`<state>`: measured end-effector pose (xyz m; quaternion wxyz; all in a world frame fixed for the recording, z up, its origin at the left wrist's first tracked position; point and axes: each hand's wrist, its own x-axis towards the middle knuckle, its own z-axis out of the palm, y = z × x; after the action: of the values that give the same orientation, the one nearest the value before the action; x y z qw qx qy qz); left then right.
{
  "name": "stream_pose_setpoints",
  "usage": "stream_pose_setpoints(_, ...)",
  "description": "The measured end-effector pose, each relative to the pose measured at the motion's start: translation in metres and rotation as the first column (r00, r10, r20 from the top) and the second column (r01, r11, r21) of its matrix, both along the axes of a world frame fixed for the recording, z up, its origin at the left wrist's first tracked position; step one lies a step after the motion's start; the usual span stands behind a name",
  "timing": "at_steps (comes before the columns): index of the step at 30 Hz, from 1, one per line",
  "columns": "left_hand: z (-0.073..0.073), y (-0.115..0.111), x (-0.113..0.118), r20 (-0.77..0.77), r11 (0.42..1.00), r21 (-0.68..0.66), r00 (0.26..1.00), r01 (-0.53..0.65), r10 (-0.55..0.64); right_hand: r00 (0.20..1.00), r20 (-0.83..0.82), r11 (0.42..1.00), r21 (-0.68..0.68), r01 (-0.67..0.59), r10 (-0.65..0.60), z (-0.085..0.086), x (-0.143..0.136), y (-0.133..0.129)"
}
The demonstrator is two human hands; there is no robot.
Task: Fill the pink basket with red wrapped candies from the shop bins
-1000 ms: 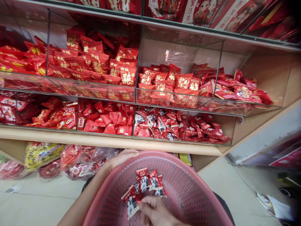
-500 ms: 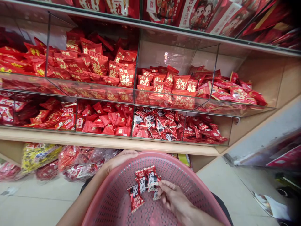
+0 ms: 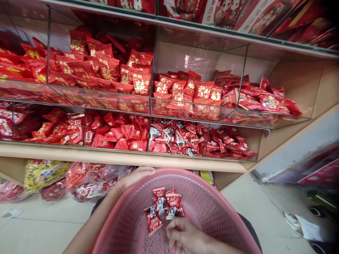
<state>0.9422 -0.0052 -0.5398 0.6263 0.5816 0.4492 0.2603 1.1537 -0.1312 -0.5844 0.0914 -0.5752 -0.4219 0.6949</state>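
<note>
A round pink plastic basket (image 3: 219, 211) with slotted walls stands in front of me below the shelves. My left hand (image 3: 139, 174) lies along its far left rim and grips it. Inside, several small red wrapped candies with black-and-white figures lie in a loose group, one wrapped candy (image 3: 154, 224) apart at the lower left and another wrapped candy (image 3: 173, 204) just beyond my fingers. My right hand (image 3: 182, 233) is low in the basket beside them, fingers curled together. Whether anything is between those fingers is hidden.
Glass-fronted shelf bins hold red candy packets (image 3: 107, 68); matching figure-printed candies (image 3: 174, 137) fill a lower bin. A wooden shelf edge (image 3: 185, 164) runs just behind the basket. Bagged candies (image 3: 47, 171) lie underneath at left. White shoes (image 3: 304, 225) are on the tiled floor at right.
My right hand has drawn back toward me and slightly left, off the candies. The right-hand candies have shifted and one now lies face up. My left hand stays on the rim.
</note>
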Motion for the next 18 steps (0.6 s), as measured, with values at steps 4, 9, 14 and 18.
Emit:
stream_pose_setpoints(4,-0.003,0.002,-0.002,0.029,0.999,0.026,0.999,0.018,-0.019,0.944,0.256,0.913,0.297,-0.280,0.206,-0.010,0.002,-0.003)
stream_pose_setpoints(9,-0.001,0.000,-0.002,0.027,1.000,0.028,1.000,0.009,-0.010,0.678,0.735,0.306,0.650,-0.695,-0.022,0.011,0.015,0.011)
stream_pose_setpoints(14,-0.004,0.001,-0.002,0.006,1.000,0.022,1.000,-0.013,0.013,0.524,0.828,0.001,0.535,-0.845,-0.199,0.005,0.016,0.027)
stream_pose_setpoints(18,-0.005,0.003,-0.002,0.013,0.999,0.053,1.000,-0.004,0.003,0.501,0.831,-0.073,0.500,-0.863,-0.239,-0.009,0.014,0.025)
